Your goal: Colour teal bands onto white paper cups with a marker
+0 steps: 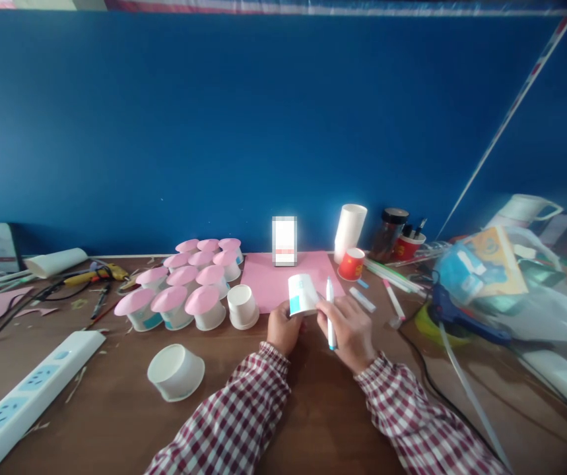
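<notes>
My left hand point(283, 328) is closed around a white paper cup with a blue band point(301, 294), holding it tipped over the near edge of a pink paper sheet point(268, 280). My right hand point(348, 330) grips a white pen with a blue tip point(330, 311), upright beside the cup. Both sleeves are red and white check. To the left stand several upturned cups with pink paper tops point(191, 277). One bare upturned cup point(242, 306) stands next to them, and another cup point(176, 372) lies on the brown table nearer me.
A white power strip point(26, 396) lies at the near left. Cables, a yellow tool point(98, 272) and pink scraps sit at far left. A cup stack point(350, 230), red cup point(351, 264), jar point(388, 233), markers, a blue glue gun point(456, 316) and plastic bags crowd the right.
</notes>
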{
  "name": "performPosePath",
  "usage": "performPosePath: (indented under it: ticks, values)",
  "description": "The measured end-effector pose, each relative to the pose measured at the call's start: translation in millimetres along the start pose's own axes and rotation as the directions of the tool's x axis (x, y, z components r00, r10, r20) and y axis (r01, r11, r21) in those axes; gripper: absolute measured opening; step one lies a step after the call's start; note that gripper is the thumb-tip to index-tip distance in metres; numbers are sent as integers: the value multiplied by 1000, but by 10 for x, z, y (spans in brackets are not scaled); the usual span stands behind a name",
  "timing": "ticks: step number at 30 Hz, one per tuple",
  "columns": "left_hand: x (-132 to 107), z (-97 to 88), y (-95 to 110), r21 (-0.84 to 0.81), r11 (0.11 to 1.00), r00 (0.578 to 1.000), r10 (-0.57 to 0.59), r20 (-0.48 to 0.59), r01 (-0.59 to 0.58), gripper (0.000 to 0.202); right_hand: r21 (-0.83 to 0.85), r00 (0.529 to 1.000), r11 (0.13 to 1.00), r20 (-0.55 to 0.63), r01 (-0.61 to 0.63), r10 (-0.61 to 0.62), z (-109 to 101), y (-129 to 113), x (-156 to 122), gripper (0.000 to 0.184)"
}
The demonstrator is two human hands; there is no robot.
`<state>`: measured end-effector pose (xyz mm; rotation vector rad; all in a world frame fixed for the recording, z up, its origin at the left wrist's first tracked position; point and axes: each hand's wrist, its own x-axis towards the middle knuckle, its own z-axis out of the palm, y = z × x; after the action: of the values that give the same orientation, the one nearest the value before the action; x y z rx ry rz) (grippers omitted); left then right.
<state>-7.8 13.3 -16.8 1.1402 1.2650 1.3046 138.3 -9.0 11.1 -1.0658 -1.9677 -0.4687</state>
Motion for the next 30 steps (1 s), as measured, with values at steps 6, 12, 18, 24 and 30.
performPosePath:
  ticks: [6, 12, 18, 24, 30]
  values:
    - [13, 15, -19, -232, 971, 998, -57, -31, 49, 12, 86, 999, 996, 42, 15, -19, 35, -81, -17, 12]
    - [20, 39, -20, -347, 932, 994, -98, 41, 106, 14, 129, 999, 992, 44, 2, -8, 64, -76, -45, 9]
    - [38, 55, -52, -589, 782, 972, -97, 212, 206, 23, 92, 999, 996, 45, 5, -9, 50, -50, -17, 10]
    - [-36, 61, 41, -664, 677, 944, -153, 293, 316, 18, 61, 1000, 998, 14, 3, -4, 54, 9, -17, 13]
    - [-156, 127, 70, -592, 684, 902, -276, 332, 427, 18, -19, 996, 998, -61, -62, 61, 26, 139, 21, 14]
